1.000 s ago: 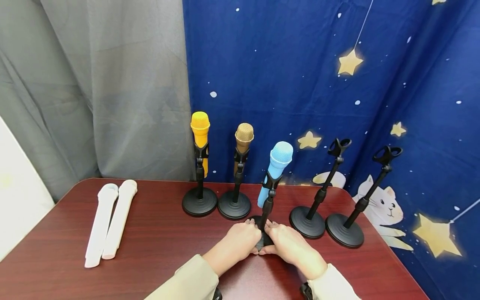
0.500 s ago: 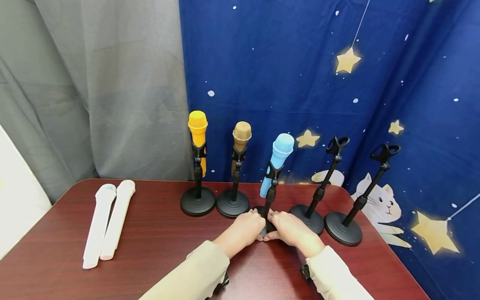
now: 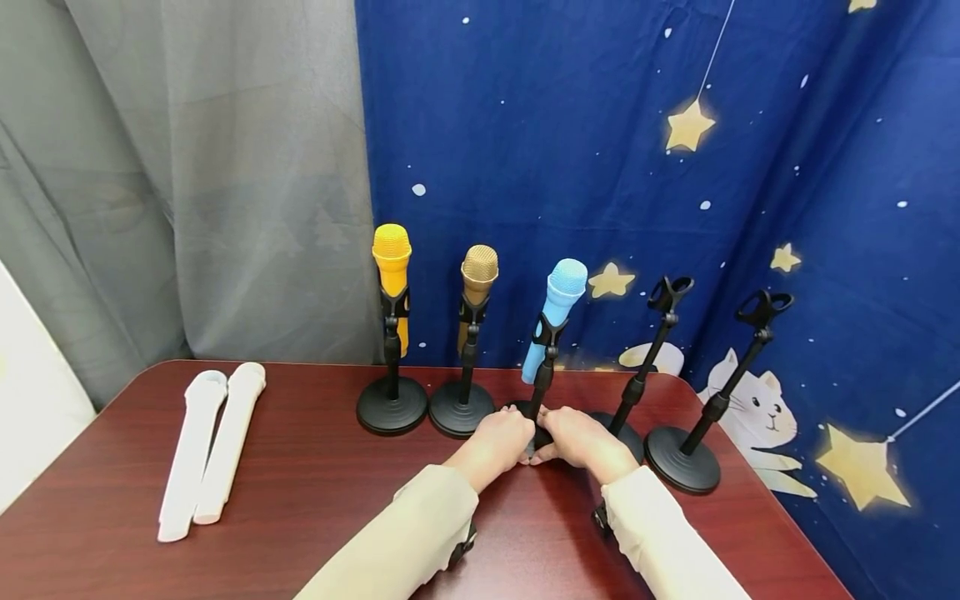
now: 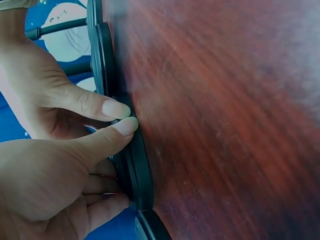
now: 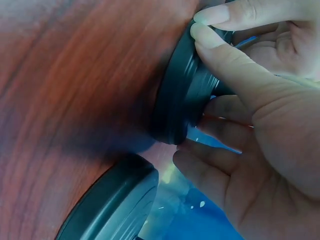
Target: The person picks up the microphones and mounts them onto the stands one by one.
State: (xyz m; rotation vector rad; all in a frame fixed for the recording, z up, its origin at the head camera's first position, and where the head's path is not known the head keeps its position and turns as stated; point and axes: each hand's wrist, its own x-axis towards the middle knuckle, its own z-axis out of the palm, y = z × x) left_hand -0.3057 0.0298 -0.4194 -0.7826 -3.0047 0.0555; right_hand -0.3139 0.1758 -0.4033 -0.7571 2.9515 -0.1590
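Observation:
A light blue microphone (image 3: 556,310) leans in the clip of a black microphone stand (image 3: 542,379). My left hand (image 3: 498,439) grips the left side of that stand's round base, and my right hand (image 3: 581,439) grips the right side. In the left wrist view both thumbs meet at the near rim of the base (image 4: 142,165), with the other fingers curled around its edge. The right wrist view shows the right thumb (image 5: 210,36) on the rim and the fingers reaching round behind. Part of the base is hidden by the hands.
To the left stand a yellow microphone (image 3: 392,258) and a gold microphone (image 3: 478,275) on black stands. Two stands with bare clips, one inner (image 3: 647,358) and one outer (image 3: 720,400), are on the right. Two white microphones (image 3: 225,450) lie at the table's left.
Both hands have slid the stand with the blue microphone away from me, toward the back row, its base staying in their grip. The other stands keep their places on the table.

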